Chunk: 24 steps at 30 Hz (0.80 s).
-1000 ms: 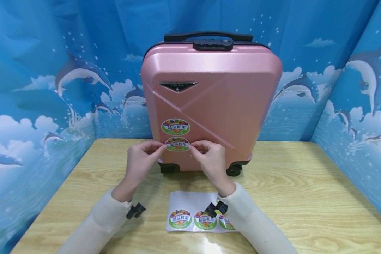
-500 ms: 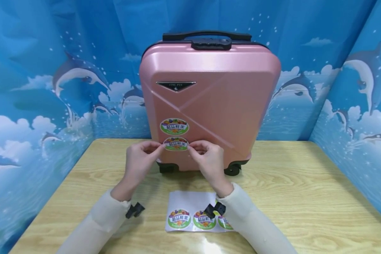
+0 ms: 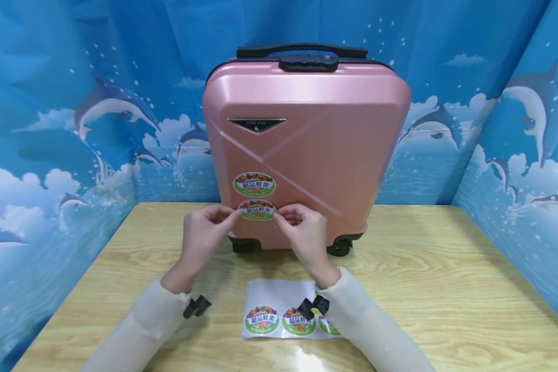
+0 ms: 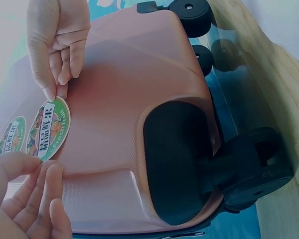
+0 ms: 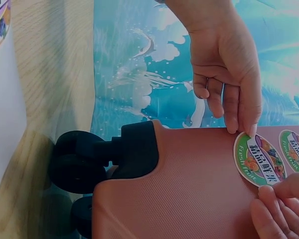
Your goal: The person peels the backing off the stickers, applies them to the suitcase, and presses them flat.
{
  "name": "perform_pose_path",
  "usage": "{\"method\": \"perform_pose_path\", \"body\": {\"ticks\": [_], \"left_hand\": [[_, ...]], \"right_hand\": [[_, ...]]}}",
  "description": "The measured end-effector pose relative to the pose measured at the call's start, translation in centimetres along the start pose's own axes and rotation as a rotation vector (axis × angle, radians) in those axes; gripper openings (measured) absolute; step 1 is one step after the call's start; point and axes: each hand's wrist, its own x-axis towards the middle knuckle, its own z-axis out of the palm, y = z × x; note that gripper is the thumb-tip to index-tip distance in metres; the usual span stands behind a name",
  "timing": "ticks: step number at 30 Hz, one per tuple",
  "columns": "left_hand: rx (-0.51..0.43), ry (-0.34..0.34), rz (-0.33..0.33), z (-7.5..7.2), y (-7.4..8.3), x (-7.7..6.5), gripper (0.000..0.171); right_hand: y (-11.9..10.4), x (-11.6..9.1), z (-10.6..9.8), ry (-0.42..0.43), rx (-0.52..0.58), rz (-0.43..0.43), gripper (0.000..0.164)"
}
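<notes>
A pink suitcase (image 3: 325, 150) stands upright on the table, its front toward me. My left hand (image 3: 206, 235) pinches the left edge of an oval fruit sticker (image 3: 257, 210) between thumb and forefinger. The right hand (image 3: 307, 232) pinches the opposite edge, so the sticker is stretched level between them, close against the lower left of the suitcase front. Just above it, a matching sticker (image 3: 254, 184) lies flat on the shell. In the left wrist view, the held sticker (image 4: 49, 129) shows its printed face, with fingertips at both ends.
A white sticker sheet (image 3: 279, 292) with several round fruit stickers lies on the wooden table (image 3: 428, 289), partly under my right forearm. Black wheels (image 3: 339, 248) sit at the suitcase base. Blue dolphin-print curtain (image 3: 167, 103) encloses the back and sides.
Both hands keep their pinch on the sticker at nearly the same place. The head view has shifted very slightly; nothing else visibly moved.
</notes>
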Motion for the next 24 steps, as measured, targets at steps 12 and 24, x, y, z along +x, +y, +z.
{"method": "perform_pose_path", "body": {"ticks": [12, 24], "left_hand": [[-0.006, -0.005, 0.014, -0.03, -0.15, 0.08, 0.018], [-0.032, -0.026, -0.018, -0.14, -0.08, 0.09, 0.024]], "right_hand": [[-0.08, -0.02, 0.20, 0.017, -0.001, -0.011, 0.004], [0.31, -0.15, 0.49, 0.059, -0.073, -0.116, 0.004]]}}
